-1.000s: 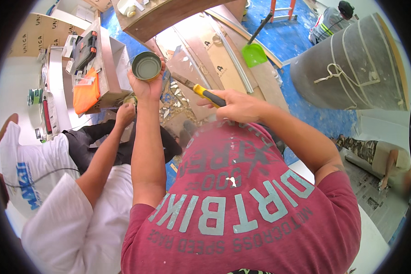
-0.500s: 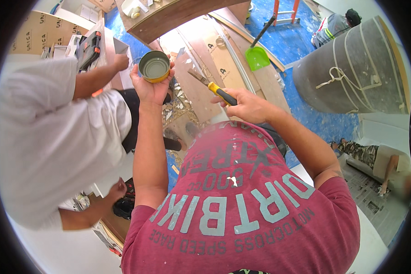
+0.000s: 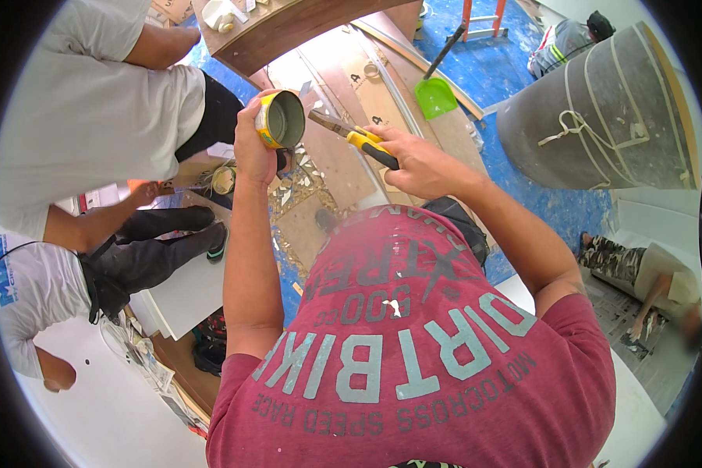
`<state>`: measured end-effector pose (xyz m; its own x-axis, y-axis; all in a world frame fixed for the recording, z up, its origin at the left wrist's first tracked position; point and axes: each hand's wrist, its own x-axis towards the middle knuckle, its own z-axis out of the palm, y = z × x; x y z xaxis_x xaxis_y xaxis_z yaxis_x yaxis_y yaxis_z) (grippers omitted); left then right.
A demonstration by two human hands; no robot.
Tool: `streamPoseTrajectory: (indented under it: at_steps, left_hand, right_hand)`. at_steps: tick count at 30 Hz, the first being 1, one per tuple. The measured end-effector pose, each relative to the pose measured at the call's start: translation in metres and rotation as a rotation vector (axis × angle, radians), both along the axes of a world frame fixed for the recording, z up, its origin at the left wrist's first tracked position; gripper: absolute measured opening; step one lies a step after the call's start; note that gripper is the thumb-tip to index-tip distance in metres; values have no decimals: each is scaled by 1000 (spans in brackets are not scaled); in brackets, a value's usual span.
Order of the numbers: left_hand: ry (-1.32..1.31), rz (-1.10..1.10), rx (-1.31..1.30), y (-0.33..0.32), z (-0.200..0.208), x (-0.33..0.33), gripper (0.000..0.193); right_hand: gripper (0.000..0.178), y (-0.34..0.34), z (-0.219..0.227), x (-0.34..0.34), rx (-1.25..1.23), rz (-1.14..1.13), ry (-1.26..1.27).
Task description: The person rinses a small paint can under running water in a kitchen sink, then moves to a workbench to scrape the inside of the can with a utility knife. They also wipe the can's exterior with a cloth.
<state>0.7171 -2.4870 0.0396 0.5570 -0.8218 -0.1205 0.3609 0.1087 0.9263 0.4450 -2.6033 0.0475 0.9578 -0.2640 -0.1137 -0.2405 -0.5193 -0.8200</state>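
Observation:
My left hand (image 3: 253,152) is closed around a yellow tin can (image 3: 268,126). The can is tipped so that its round open mouth faces right; its grey inside looks bare. In my right hand (image 3: 423,162) I grip pliers with yellow and black handles (image 3: 373,147). Their handles stand a little apart. The metal jaws point left, close to the can's rim; whether they touch it I cannot tell.
A co-worker in a white shirt (image 3: 93,101) stands close on my left, another person (image 3: 35,288) behind. Boards (image 3: 335,86) and debris (image 3: 296,183) lie ahead. A green dustpan (image 3: 435,97) and a large grey rope-tied cylinder (image 3: 600,117) are to the right.
The can has turned from mouth up to mouth toward the pliers. The pliers' jaws have come left toward its rim, handles spreading. The co-worker has shifted forward, and a second person shows behind.

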Motion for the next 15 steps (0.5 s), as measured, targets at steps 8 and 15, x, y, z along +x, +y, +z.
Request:
streamPoseTrajectory:
  at_steps: [8,15]
  left_hand:
    - [-189,-63,76,-2,0,-2,39]
    - [-239,-88,97,-3,-1,-7,37]
  right_hand:
    - [57,0,-10,5,23,-1,47]
    - [52,-4,-18,10,-13,1,43]
